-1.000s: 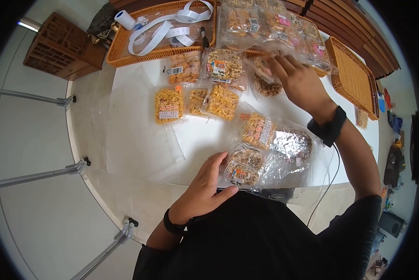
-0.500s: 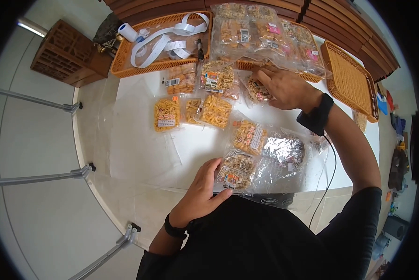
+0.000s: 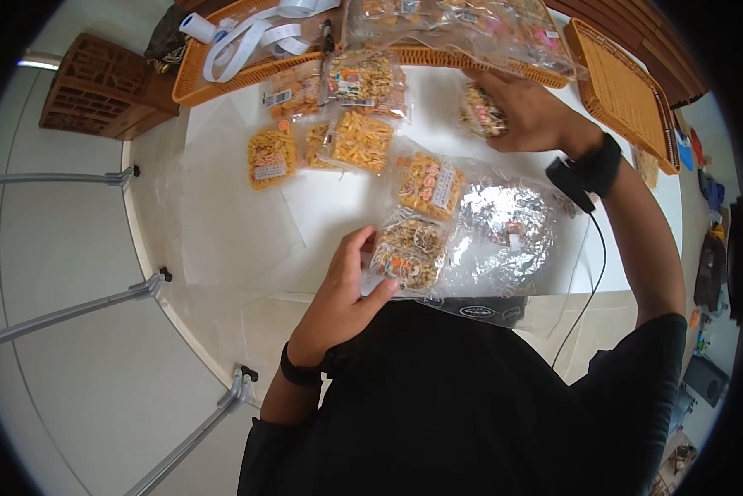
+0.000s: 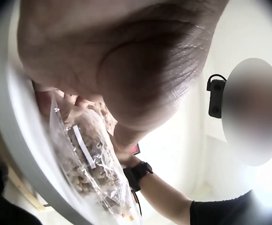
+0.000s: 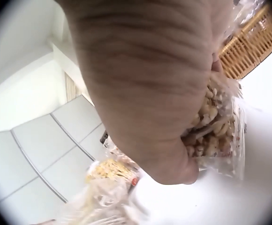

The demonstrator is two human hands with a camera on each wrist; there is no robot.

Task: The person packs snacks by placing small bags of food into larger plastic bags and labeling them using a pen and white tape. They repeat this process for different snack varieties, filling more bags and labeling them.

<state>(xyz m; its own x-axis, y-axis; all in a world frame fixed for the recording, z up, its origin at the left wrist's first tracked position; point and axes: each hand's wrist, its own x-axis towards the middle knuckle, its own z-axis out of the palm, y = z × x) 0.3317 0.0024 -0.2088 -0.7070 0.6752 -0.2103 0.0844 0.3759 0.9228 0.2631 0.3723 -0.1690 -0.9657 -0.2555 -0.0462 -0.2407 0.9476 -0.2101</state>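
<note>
At the table's near edge my left hand (image 3: 338, 302) holds the edge of a large clear plastic bag (image 3: 491, 277), its thumb and fingers at either end of a nut snack pack (image 3: 408, 252). Above that pack lies a yellow snack pack (image 3: 431, 186) with a printed label. My right hand (image 3: 530, 112) grips a small clear pack of nut snack (image 3: 480, 112) near the wicker basket; in the right wrist view, the fingers and thumb are round this pack (image 5: 215, 133).
Several snack packs (image 3: 361, 142) lie at the table's middle left. Behind them stand a wicker basket (image 3: 210, 89) with label rolls and another piled with bagged snacks (image 3: 462, 25). A wicker tray (image 3: 623, 83) is at the right. A cable (image 3: 599, 285) hangs from the right wrist.
My right hand came down from beside the piled basket, took hold of the nut snack pack and moved it to the right. The left hand stays at the bag; the head view has shifted.
</note>
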